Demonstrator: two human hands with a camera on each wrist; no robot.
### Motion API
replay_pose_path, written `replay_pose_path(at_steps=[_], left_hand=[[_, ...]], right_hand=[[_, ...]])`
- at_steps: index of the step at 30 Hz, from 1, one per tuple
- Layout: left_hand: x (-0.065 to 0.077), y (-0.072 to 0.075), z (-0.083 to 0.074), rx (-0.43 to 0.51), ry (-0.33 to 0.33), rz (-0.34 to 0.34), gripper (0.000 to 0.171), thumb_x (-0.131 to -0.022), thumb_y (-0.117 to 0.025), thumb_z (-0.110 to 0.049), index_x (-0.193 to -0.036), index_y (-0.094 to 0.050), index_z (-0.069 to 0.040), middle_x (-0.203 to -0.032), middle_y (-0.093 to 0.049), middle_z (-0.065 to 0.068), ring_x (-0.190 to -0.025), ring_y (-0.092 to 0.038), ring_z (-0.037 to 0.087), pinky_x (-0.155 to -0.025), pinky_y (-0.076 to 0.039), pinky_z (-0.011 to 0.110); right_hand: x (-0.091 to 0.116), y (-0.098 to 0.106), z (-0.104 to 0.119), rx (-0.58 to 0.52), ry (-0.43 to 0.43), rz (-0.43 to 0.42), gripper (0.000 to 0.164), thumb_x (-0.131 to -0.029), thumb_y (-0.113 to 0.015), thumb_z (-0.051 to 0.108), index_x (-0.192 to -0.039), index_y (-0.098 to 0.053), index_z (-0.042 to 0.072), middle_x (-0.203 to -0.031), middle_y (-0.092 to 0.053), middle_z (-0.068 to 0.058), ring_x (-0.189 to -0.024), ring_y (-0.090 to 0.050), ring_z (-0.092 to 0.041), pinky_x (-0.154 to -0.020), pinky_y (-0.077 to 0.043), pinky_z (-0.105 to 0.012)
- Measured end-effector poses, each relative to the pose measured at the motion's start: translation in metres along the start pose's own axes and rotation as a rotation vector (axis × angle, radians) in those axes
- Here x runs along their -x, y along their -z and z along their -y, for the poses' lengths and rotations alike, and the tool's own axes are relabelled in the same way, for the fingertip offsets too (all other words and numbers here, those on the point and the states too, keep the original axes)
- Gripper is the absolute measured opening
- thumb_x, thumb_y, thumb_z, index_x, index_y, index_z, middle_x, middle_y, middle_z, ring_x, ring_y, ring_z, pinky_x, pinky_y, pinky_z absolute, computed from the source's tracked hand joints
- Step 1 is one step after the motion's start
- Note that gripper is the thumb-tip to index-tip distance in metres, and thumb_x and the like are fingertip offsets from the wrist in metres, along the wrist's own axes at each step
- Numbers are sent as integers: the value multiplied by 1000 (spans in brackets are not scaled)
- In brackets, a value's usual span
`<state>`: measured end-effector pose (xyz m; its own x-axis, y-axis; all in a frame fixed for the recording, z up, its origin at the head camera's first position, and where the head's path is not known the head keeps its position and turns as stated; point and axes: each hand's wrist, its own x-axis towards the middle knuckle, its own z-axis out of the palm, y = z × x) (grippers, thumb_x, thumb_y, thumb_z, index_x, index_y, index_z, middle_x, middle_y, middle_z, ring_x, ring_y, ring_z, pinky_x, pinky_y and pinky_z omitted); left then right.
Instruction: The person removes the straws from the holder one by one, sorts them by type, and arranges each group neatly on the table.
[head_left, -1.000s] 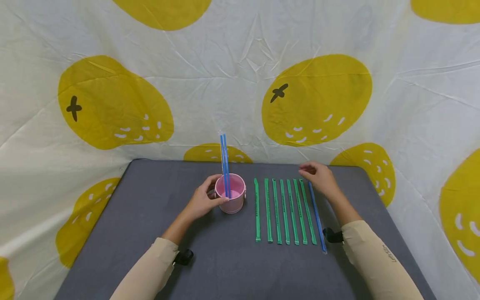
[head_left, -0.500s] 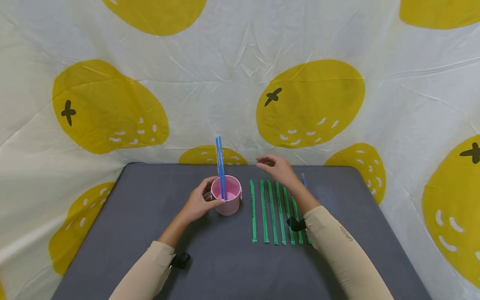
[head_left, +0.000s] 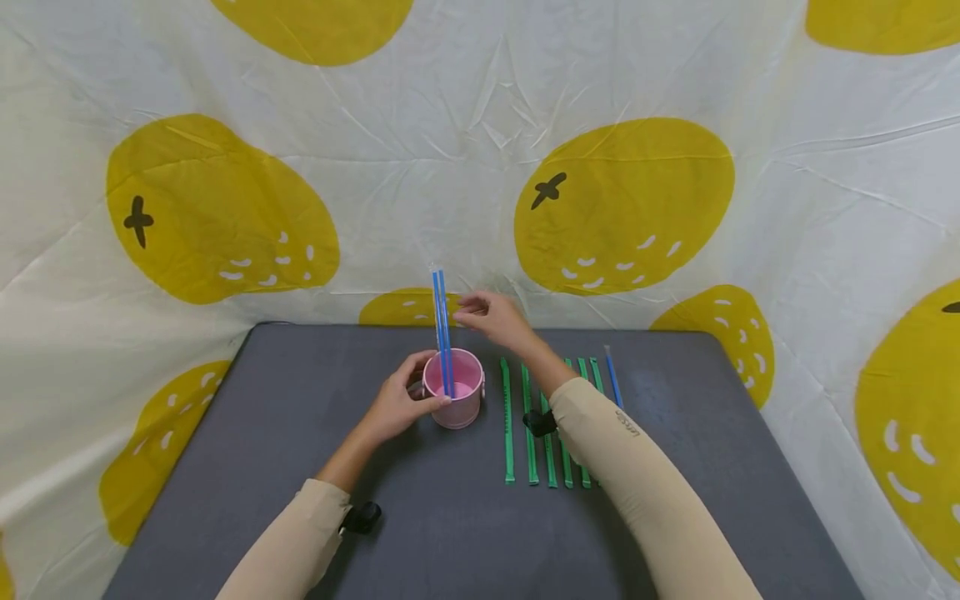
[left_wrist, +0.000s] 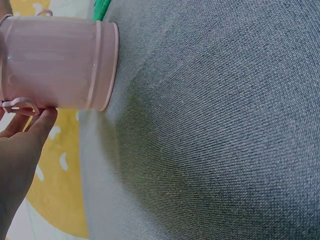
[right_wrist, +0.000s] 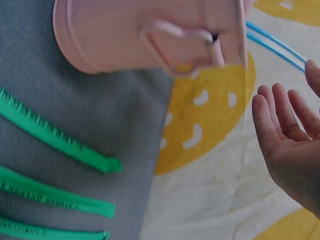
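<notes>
My left hand (head_left: 397, 408) holds a small pink bucket (head_left: 459, 412) by its left side, thumb at the front of the rim. In the left wrist view, fingers of that hand lie against the bucket wall (left_wrist: 55, 62) beside a handle loop. Two blue drinking straws (head_left: 445, 325) in clear wrap stand in the bucket, leaning slightly left. Beside their upper part, my right hand (head_left: 497, 319) is raised behind the bucket. The right wrist view shows its fingers (right_wrist: 282, 107) loosely extended, with nothing between them, and the thumb tip close to the straws.
Several green-wrapped straws (head_left: 508, 425) lie in a row right of the bucket, some hidden under the right forearm. Another blue straw (head_left: 614, 379) lies at the row's right end. Behind the grey table (head_left: 262, 433) hangs a white cloth (head_left: 435, 208) with yellow fruit prints.
My right hand has moved left from above the row's right end to the straws in the bucket. The left hand stays on the bucket.
</notes>
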<state>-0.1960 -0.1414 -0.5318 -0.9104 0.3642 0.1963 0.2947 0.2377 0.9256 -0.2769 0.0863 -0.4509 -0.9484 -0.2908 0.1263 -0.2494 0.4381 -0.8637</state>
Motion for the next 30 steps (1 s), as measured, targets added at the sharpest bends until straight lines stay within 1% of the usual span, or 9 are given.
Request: replay_pose_path(at_steps=[4,6,8,13,15,20,23,26,30], left_hand=[[0,1,1,5,0,8,78,-85,-86,-13,-151,-46,-13,-142,-59,19,-131,-59,43,-108,-49,58],[1,1,2,-4,-4,12,78,-85,-86,-14,-151,-45,-13,-143,-59,18,-131,-59,42,-107,-50,57],[0,2,6,-10,-9,13,78,-85,-87,-16,-151,-46,-15,-142,-60,16,-130,-60,39,-106,-52,55],[3,3,5,-15,-8,16,78,-85,-87,-18,-151,-46,-16,-141,-60,15,-129,-61,37,-106,-53,53],[4,4,5,-15,-6,18,78,-84,-88,-19,-151,-46,-17,-141,-60,14,-129,-61,36,-106,-53,52],[4,4,4,-26,7,21,77,-85,-87,-23,-150,-46,-21,-142,-60,11,-130,-61,34,-106,-53,52],[4,4,4,-36,12,22,77,-85,-87,-24,-150,-46,-22,-142,-61,11,-131,-61,34,-107,-52,52],[4,4,4,-35,12,22,76,-85,-87,-24,-150,-46,-21,-143,-60,11,-131,-61,34,-107,-52,52],[4,4,4,-27,8,25,77,-86,-87,-24,-151,-46,-20,-143,-60,11,-131,-60,34,-107,-52,53]], right_hand=[[-6,-12,7,-51,-19,1,39,-96,-75,21,-128,-67,0,-116,-74,-19,-101,-72,-31,-86,-63,-39],[-6,-17,10,-58,-25,-3,38,-96,-76,22,-126,-68,0,-114,-74,-19,-100,-72,-31,-86,-63,-41],[-7,-20,13,-53,-20,-6,36,-96,-76,22,-124,-68,0,-113,-74,-19,-100,-72,-34,-86,-63,-43],[-6,-26,14,-48,-6,-17,30,-96,-75,18,-119,-69,-1,-108,-73,-19,-97,-71,-33,-82,-64,-36],[-5,-27,14,-53,-8,-22,29,-97,-74,17,-119,-69,-1,-107,-73,-19,-96,-71,-30,-82,-64,-36],[-3,-27,14,-67,-9,-18,28,-98,-72,16,-121,-69,0,-108,-73,-18,-98,-72,-33,-87,-63,-48],[-3,-26,14,-81,-8,-17,28,-98,-72,16,-121,-68,0,-109,-73,-19,-100,-72,-36,-88,-62,-52],[-2,-25,14,-97,-11,-23,27,-99,-72,16,-121,-68,0,-110,-72,-19,-101,-72,-39,-85,-63,-49],[0,-21,15,-111,-27,-49,28,-99,-72,17,-121,-67,1,-112,-72,-17,-98,-72,-35,-77,-65,-36]])
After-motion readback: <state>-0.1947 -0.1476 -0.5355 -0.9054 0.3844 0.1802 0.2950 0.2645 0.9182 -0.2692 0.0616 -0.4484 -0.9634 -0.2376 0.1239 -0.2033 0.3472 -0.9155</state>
